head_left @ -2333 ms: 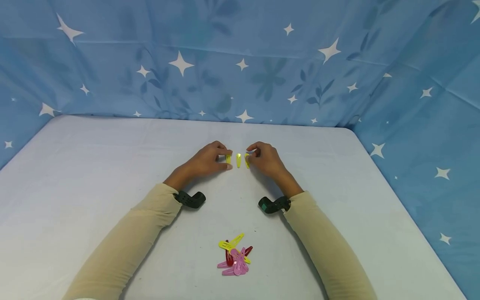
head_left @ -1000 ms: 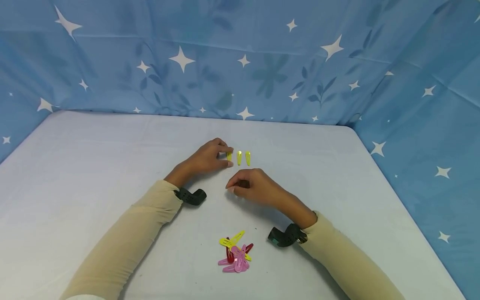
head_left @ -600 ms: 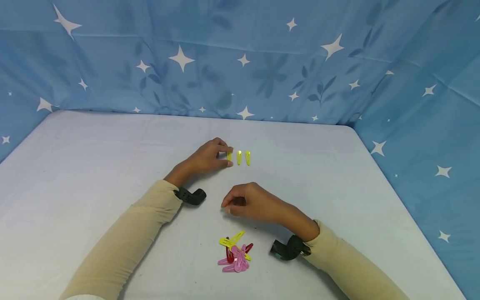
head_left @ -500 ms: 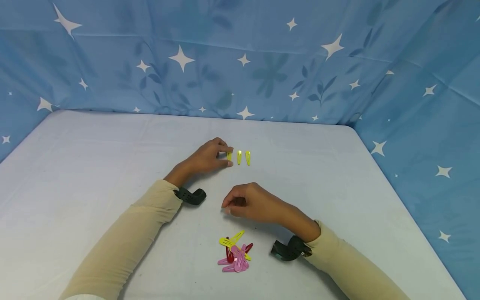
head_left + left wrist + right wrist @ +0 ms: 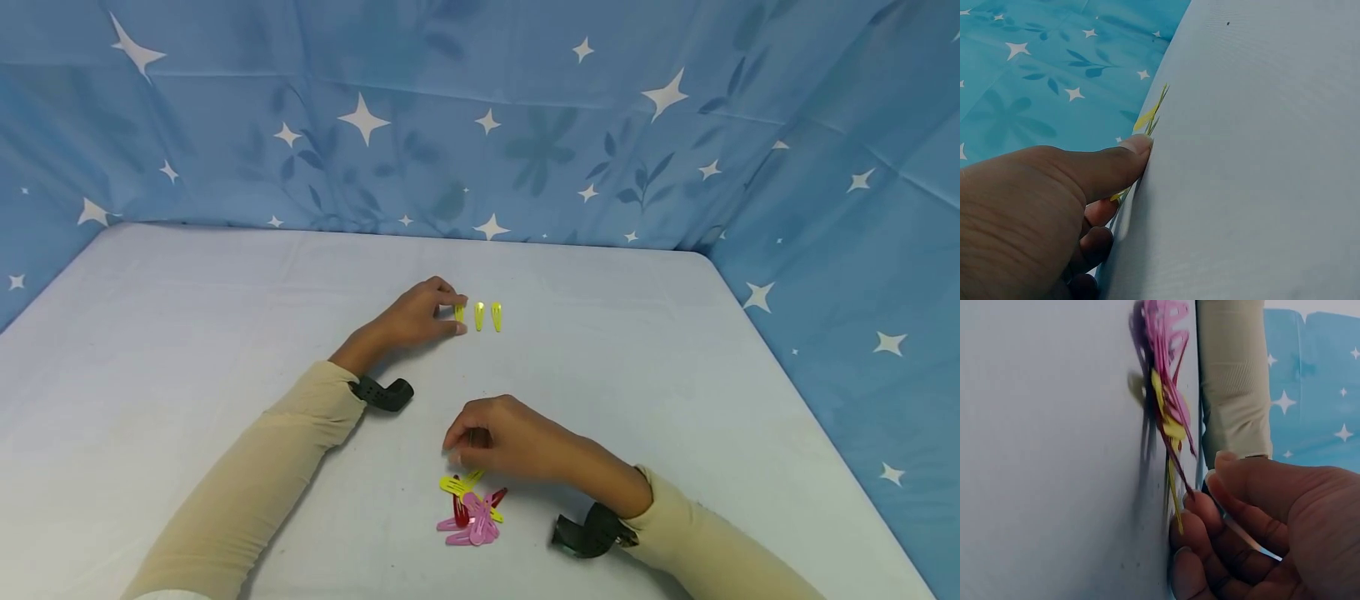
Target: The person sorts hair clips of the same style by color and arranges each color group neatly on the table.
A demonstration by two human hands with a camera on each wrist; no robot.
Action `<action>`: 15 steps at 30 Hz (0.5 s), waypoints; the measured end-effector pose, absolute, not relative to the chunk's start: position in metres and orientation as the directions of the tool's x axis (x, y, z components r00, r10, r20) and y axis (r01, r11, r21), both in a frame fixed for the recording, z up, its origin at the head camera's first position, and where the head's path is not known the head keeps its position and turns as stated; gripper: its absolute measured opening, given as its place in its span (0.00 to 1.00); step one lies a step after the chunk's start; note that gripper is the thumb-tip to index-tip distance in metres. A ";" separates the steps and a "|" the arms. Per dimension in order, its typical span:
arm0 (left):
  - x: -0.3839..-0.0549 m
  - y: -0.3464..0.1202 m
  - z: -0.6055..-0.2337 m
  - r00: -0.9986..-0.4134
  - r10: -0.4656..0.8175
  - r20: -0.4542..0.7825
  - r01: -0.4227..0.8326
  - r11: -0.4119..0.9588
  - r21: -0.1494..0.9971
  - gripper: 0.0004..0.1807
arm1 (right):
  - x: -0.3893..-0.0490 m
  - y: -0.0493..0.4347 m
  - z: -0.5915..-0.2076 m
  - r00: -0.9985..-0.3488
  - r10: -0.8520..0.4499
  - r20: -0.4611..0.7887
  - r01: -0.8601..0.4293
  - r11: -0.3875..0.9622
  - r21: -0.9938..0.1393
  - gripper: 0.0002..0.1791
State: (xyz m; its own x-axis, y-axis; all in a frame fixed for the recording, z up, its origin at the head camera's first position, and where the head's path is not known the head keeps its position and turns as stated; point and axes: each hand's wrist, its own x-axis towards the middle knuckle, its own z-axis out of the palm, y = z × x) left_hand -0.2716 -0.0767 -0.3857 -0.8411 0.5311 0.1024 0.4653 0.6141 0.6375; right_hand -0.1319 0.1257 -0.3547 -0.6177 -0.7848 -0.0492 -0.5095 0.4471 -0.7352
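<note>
Near the middle of the table, my left hand pinches a yellow snap hair clip between thumb and fingers, the clip partly covered. To its right lie two more yellow hair clips, a middle one and a right one, side by side. My right hand hovers at the far edge of a pile of clips, fingers loosely curled around nothing. That pile mixes pink clips, dark red clips and yellow clips. In the right wrist view, the fingertips are close to the pile's end; contact is unclear.
A white cloth covers the table. Behind it and along the right side hangs a blue curtain with white stars. Each wrist wears a black camera, the left one and the right one.
My right hand has left the right yellow clip in the row and come back toward me to the pile. My left hand stays at its yellow clip.
</note>
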 end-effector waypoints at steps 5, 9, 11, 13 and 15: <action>-0.271 -0.076 -0.384 -0.842 0.530 0.098 0.466 0.624 0.628 0.27 | -0.125 0.126 -0.355 -0.623 -0.778 -0.083 -0.505 0.480 -0.717 0.06; -0.270 -0.076 -0.384 -0.842 0.530 0.097 0.466 0.627 0.624 0.27 | -0.120 0.126 -0.354 -0.617 -0.780 -0.102 -0.489 0.481 -0.727 0.05; -0.270 -0.076 -0.384 -0.844 0.528 0.094 0.463 0.629 0.624 0.27 | -0.117 0.126 -0.354 -0.618 -0.778 -0.109 -0.472 0.479 -0.740 0.05; -0.270 -0.076 -0.384 -0.845 0.526 0.094 0.462 0.632 0.623 0.27 | -0.115 0.126 -0.354 -0.622 -0.775 -0.108 -0.473 0.482 -0.737 0.06; -0.271 -0.075 -0.384 -0.846 0.524 0.093 0.461 0.633 0.623 0.27 | -0.112 0.125 -0.354 -0.629 -0.769 -0.113 -0.476 0.496 -0.726 0.08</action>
State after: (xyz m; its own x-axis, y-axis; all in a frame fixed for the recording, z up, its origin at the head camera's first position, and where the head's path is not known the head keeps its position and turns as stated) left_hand -0.2705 -0.0754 -0.3845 -0.8463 0.5244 0.0934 0.4607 0.6326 0.6226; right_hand -0.1124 0.1247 -0.3540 -0.6292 -0.7690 -0.1128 -0.4764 0.4962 -0.7258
